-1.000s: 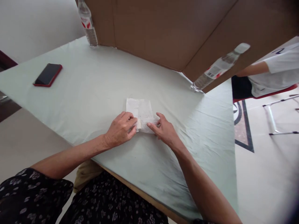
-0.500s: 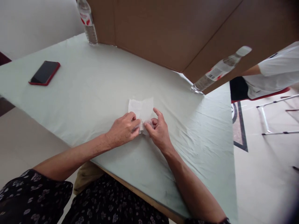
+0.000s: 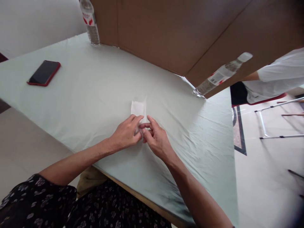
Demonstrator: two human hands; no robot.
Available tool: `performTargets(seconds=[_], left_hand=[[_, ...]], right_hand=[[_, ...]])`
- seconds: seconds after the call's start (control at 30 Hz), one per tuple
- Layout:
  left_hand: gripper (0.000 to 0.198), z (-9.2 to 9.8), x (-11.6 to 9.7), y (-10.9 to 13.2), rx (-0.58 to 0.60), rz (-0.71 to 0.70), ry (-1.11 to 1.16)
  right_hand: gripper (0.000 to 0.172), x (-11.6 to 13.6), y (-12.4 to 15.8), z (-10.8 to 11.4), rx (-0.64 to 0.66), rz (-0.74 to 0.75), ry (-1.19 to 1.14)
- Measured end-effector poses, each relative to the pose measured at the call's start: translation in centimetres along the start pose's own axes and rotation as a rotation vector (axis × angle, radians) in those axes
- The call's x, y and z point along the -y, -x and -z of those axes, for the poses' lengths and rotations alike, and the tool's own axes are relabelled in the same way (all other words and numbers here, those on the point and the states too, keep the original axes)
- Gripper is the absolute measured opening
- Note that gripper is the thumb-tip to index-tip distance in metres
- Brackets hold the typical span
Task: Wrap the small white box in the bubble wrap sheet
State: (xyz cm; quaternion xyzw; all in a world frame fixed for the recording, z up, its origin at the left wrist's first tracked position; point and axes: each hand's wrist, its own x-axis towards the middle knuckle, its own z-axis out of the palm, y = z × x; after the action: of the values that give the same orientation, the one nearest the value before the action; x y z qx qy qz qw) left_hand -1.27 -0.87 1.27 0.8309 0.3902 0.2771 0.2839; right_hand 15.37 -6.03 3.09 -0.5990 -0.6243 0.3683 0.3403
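Observation:
A thin white tissue (image 3: 138, 108) lies on the table in front of me, its right part standing up in a fold and its near end covered by my fingers. My left hand (image 3: 128, 131) is bent round its near left side, thumb and fingers closed on it. From the right, my right hand (image 3: 155, 136) pinches the near edge along the fold. The fingertips of both hands almost meet, and they hide how the near end is folded.
A pale green cloth covers the table (image 3: 99, 79). A phone in a red case (image 3: 44, 73) lies at the left. Two water bottles, one at the left (image 3: 90, 23) and one at the right (image 3: 220, 76), stand by a large cardboard panel (image 3: 152, 34). A person's white sleeve (image 3: 277, 68) shows beyond.
The right half of the tissue has been turned up and over toward the left, so it looks narrower. My right hand has moved left with it, close to my left hand.

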Motion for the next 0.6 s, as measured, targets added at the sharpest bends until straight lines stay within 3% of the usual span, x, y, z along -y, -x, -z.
performTargets(seconds=[0.07, 0.13, 0.27, 0.4, 0.5, 0.6], left_hand=[[0.057, 0.3, 0.0, 0.0, 0.012, 0.072, 0.124], [0.057, 0.3, -0.2, 0.0, 0.010, 0.146, 0.204], [0.052, -0.6, -0.5, 0.0, -0.097, 0.181, 0.153], [0.056, -1.7, -0.6, 0.4, -0.177, 0.100, 0.106], [0.047, -2.1, -0.5, 0.7, -0.206, 0.054, 0.062], [0.033, -2.4, -0.3, 0.9, -0.228, 0.043, 0.016]], right_hand=[[0.058, 0.2, 0.4, 0.2, 0.049, 0.073, 0.116], [0.064, 0.1, 0.7, 0.3, 0.085, 0.143, 0.239], [0.075, -0.1, 1.0, 0.8, 0.131, 0.231, 0.390], [0.077, 0.0, 0.4, 2.0, 0.233, 0.174, 0.235], [0.074, 0.0, -0.3, 2.9, 0.281, 0.093, 0.077], [0.062, -0.7, -1.4, 3.4, 0.195, 0.003, -0.103]])
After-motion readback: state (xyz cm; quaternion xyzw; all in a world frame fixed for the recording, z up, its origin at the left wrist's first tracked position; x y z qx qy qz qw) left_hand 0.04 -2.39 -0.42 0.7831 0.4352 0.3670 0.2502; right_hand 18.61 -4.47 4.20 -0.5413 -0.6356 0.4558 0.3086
